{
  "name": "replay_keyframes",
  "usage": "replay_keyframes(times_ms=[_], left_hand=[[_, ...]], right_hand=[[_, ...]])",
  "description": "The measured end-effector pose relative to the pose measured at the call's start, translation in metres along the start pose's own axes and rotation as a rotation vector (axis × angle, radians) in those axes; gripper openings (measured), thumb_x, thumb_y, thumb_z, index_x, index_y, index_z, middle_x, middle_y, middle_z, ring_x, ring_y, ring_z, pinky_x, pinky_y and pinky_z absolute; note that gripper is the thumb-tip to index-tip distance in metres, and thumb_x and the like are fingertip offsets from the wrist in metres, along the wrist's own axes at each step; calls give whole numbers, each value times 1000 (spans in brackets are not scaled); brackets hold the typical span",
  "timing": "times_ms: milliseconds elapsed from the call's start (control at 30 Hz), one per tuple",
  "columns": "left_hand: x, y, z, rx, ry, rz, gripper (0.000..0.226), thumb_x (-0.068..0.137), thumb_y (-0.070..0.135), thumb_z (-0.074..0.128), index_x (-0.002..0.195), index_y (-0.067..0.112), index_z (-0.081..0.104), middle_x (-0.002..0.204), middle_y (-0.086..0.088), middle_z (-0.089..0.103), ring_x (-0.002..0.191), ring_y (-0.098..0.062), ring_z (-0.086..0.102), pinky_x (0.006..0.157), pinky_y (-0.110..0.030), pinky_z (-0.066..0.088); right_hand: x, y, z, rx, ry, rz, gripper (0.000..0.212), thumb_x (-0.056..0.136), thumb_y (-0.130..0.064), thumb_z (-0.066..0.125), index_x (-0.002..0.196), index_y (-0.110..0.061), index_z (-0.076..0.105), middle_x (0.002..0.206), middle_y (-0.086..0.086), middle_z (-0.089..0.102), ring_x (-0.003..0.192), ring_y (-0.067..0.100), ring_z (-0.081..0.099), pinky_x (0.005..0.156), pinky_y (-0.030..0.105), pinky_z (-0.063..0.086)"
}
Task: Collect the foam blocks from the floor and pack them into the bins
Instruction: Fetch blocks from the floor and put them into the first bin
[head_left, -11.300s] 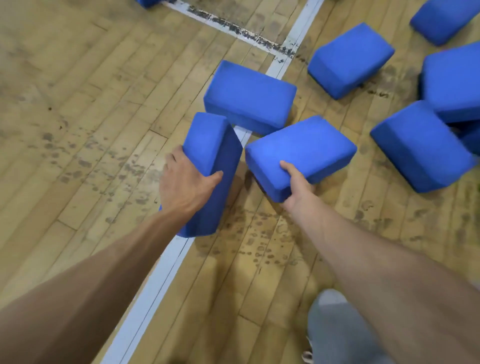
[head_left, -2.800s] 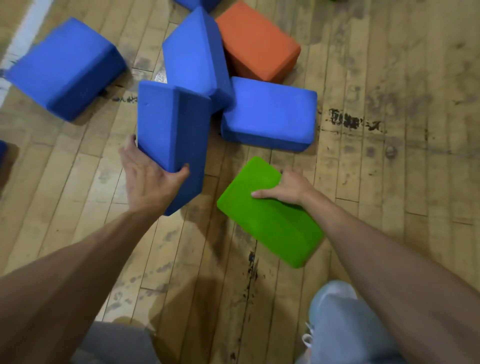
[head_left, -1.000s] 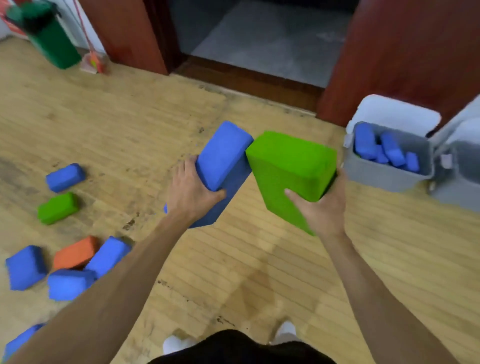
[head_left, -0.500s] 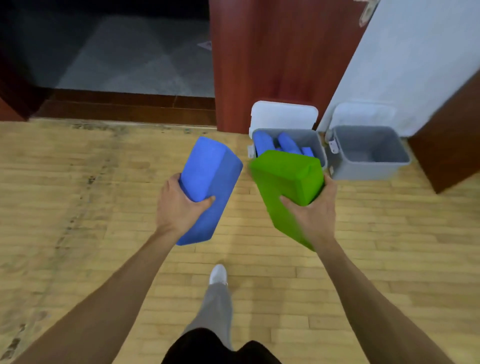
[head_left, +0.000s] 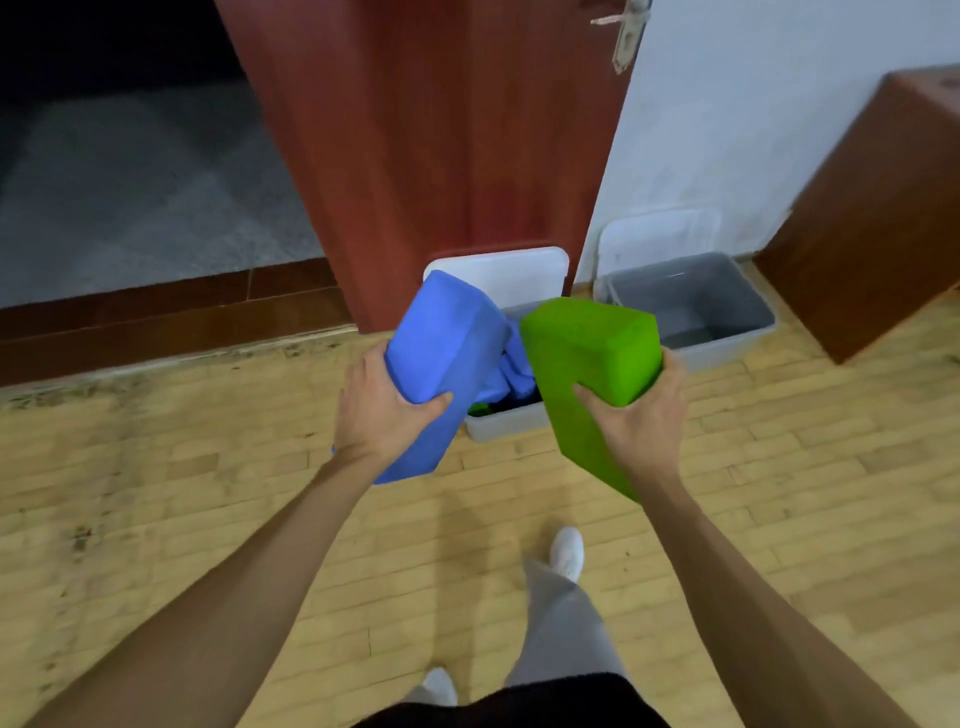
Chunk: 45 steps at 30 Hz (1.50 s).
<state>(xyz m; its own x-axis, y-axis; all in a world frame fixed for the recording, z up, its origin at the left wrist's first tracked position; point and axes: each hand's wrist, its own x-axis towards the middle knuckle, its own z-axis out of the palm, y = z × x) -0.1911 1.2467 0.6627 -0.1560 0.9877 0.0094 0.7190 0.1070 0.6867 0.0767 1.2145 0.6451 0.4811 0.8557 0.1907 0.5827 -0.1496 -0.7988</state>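
**Two blocks in hand at the bins**

Our left hand (head_left: 382, 410) grips a blue foam block (head_left: 447, 353) and our right hand (head_left: 639, 415) a green foam block (head_left: 587, 358). Both blocks are off the floor, in front of a grey bin (head_left: 506, 423) holding blue blocks (head_left: 514, 369). A second grey bin (head_left: 727, 332) stands beside it.
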Motion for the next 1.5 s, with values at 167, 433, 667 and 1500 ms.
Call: replay_keyframes(times_ms=[167,433,667,1500], left_hand=[[93,36,82,62,-98,-17,80,55,52,77,124,23,49,117,3,57,110,-23,54,89,-44,49],[227,103,176,70,-213,-192,86,53,61,72,127,25,45,121,4,54,111,-23,53,89,-46,50],[338,69,292,6,-266,-377,82,70,47,78,135,16,38,128,-3,37,114,-26,52,91,-41,47],[435,-70,398,-34,-511,-677,37,93,21,51,129,13,54,125,-10,59,110,-28,57,83,-31,45]], right_hand=[[112,58,28,-34,-37,99,93,60,-46,84,134,-12,40,124,9,50,119,28,46,101,46,38],[292,97,61,-166,-113,180,96,61,-50,80,137,-9,38,129,12,49,125,30,42,106,46,32],[382,156,174,-275,-314,303,101,68,-33,77,148,-7,22,144,15,36,138,32,28,114,47,21],[422,234,351,-462,-951,331,34,89,-17,56,122,-12,60,120,8,61,112,27,56,91,31,41]])
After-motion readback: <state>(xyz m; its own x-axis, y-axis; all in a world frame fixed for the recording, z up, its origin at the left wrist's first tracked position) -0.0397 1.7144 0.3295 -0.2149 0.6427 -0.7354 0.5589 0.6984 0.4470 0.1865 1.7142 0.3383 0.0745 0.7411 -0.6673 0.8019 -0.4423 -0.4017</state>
